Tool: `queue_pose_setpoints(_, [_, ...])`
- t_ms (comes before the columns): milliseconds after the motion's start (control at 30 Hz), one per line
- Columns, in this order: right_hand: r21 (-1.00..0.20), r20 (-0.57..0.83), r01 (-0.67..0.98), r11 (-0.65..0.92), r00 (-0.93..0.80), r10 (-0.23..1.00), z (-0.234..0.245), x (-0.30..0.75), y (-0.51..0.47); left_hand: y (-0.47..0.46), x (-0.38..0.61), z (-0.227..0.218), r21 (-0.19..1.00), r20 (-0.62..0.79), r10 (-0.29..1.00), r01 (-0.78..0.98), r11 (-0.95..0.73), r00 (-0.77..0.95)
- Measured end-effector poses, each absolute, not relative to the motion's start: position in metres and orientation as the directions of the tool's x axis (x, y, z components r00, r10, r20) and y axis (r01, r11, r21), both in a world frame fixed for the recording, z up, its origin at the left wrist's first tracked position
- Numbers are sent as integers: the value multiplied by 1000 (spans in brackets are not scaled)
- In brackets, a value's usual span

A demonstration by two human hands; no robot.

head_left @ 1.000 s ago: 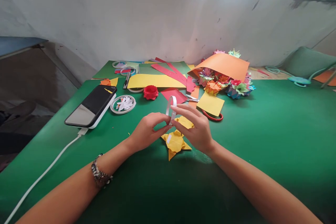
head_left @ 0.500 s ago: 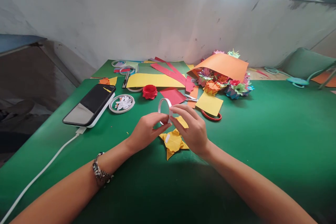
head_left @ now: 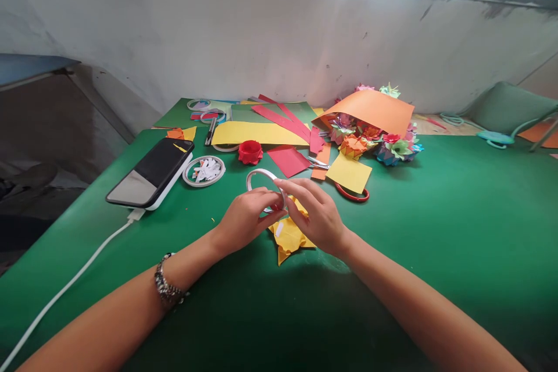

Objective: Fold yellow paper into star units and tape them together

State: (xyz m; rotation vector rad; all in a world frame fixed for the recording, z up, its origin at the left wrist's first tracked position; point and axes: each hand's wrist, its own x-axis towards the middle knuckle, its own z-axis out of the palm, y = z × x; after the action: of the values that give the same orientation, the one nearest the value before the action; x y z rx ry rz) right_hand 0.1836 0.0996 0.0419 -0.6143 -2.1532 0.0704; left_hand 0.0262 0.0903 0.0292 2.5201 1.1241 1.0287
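White ring (head_left: 261, 172), one, apparently a roll of tape: held on edge just above and behind a folded yellow paper piece (head_left: 290, 235), between both hands. Left hand (head_left: 244, 215): grip closed at the ring's lower right side, thumb and fingers close together; exact contact partly hidden. Right hand (head_left: 320, 218): fingertips drawn in on the ring's right side, palm loosely curved; whether they pinch a tape end cannot be told. Step in hand, by judgement: working at the tape's edge. Next move, likewise judged, calls for a steady ring in the left grip and a fine fingertip pinch in the right. White strip (head_left: 279, 228): on the yellow piece, near its left side. Yellow square (head_left: 349, 172): beyond the right hand, over red-handled scissors (head_left: 355, 195). Red folded cup (head_left: 250, 154): beyond the ring, apart from it. Phone (head_left: 150, 171): near the sloping left edge of the counter (head_left: 436, 215), cable (head_left: 72, 290) running toward the near left. Far edge: crowded with paper, close to the wall. Open room: widest to the right of the right forearm, with more between the forearms.
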Motion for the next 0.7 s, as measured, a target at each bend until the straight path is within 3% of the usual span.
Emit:
queue_pose_setpoints(200, [-387, 648, 349, 854, -556, 521, 45, 184, 99, 89, 27, 27, 468, 496, 720, 549, -692, 485])
queue_pose_setpoints(433, [-519, 635, 307, 798, -487, 600, 43, 185, 100, 86, 31, 32, 586, 451, 766, 495, -641, 457])
queue_pose_setpoints(567, [-506, 677, 330, 797, -421, 604, 43, 187, 101, 88, 30, 33, 613, 471, 788, 494, -616, 397])
queue_pose_setpoints(700, [-398, 726, 313, 862, -467, 505, 43, 187, 101, 89, 26, 34, 629, 477, 805, 502, -593, 352])
